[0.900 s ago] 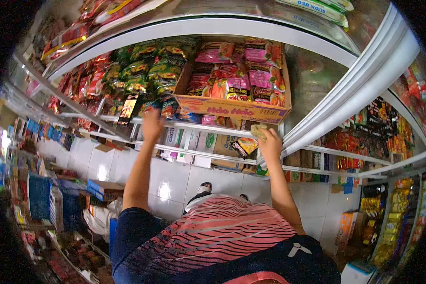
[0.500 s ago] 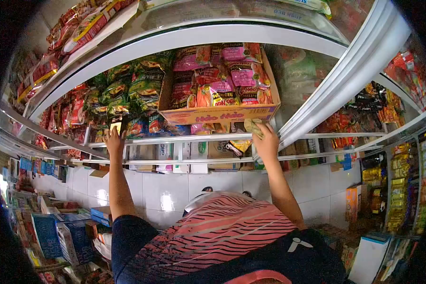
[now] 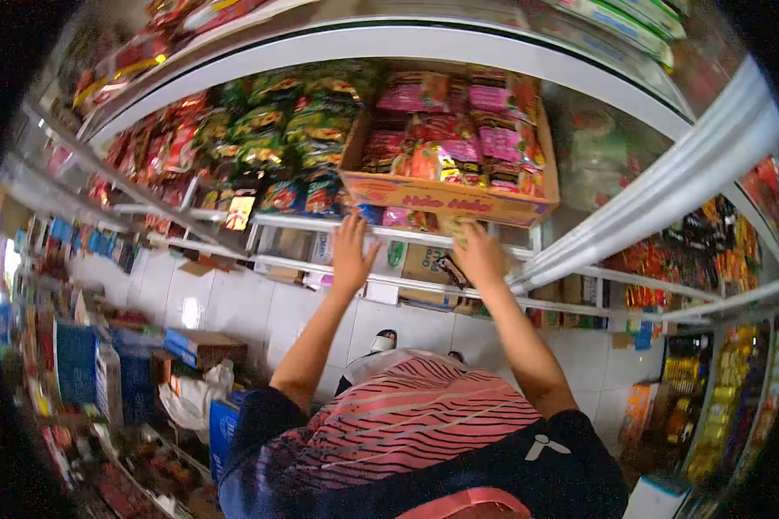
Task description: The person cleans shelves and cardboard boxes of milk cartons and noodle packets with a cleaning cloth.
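In the head view my right hand (image 3: 480,257) is closed on a yellowish cloth (image 3: 455,227), pressed to the white front rail (image 3: 395,233) of the shelf. My left hand (image 3: 351,253) lies on the same rail to the left, fingers spread, holding nothing. Just behind my hands stands an open cardboard box (image 3: 385,189) of pink and red noodle packets (image 3: 499,143). A phone with a lit screen (image 3: 240,210) lies farther left on the shelf edge.
Green packets (image 3: 325,130) fill the shelf left of the box. A thick white frame post (image 3: 658,186) slants up at the right. Below the rail are lower shelf goods. Cartons (image 3: 203,346) and a white plastic bag (image 3: 197,394) stand on the floor at the left.
My left hand has moved right along the rail, away from the phone and closer to my right hand. My right hand still holds the cloth on the rail. The view has shifted.
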Available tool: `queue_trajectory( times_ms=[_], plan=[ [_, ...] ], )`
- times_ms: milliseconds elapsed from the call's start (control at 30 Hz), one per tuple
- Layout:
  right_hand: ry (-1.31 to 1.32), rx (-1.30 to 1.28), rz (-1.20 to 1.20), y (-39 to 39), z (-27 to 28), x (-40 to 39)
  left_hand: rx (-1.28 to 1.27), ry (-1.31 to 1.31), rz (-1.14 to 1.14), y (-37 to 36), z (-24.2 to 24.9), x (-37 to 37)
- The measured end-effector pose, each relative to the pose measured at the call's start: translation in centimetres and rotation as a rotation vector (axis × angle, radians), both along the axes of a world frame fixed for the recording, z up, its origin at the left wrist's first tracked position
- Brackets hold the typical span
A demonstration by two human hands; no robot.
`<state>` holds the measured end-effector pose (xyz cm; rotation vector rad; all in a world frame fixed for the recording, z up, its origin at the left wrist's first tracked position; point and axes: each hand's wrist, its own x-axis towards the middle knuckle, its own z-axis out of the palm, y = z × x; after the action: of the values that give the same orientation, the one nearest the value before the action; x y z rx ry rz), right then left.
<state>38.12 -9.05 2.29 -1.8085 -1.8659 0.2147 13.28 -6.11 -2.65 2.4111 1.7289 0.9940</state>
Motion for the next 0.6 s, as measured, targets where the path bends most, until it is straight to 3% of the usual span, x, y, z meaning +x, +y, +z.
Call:
queue_trajectory(
  times_ms=[167, 233, 300, 333, 400, 467, 533, 567, 600],
  plan=[
    [-0.003, 0.045, -0.087, 0.5, -1.4, 4.2, 0.002, -0.041, 0.098, -0.2, -0.3, 1.1],
    [0.083, 0.155, -0.083, 0.7, -2.4, 1.5, -0.009, -0.080, 0.070, -0.3, -0.1, 0.8],
    [0.081, 0.029, -0.006, 1.2, -0.8, -3.8, -0.034, -0.129, 0.037, -0.2, 0.0, 0.1],
    [0.015, 0.225, 0.063, 2.2, -2.7, -5.8, -0.051, -0.182, -0.012, -0.2, 0.1, 0.0],
    [0.061, 0.207, 0.119, 2.3, -0.8, -7.6, -0.022, -0.256, -0.038, -0.2, -0.4, -1.3],
    [0.115, 0.088, 0.138, 2.2, 0.4, -7.0, -0.061, -0.677, 0.024, -0.5, -1.1, -3.0],
    [0.097, 0.082, 0.020, 2.1, -1.3, -2.4, 0.016, -0.563, 0.102, -1.1, -0.1, -4.6],
    [0.359, 0.038, -0.064, 1.7, -2.5, 0.7, 0.005, -0.579, 0.132, -0.8, -1.1, -5.8],
    [0.164, 0.086, -0.111, 0.3, -0.9, 3.1, -0.005, -0.597, 0.166, -0.3, -1.9, -7.0]
  ],
)
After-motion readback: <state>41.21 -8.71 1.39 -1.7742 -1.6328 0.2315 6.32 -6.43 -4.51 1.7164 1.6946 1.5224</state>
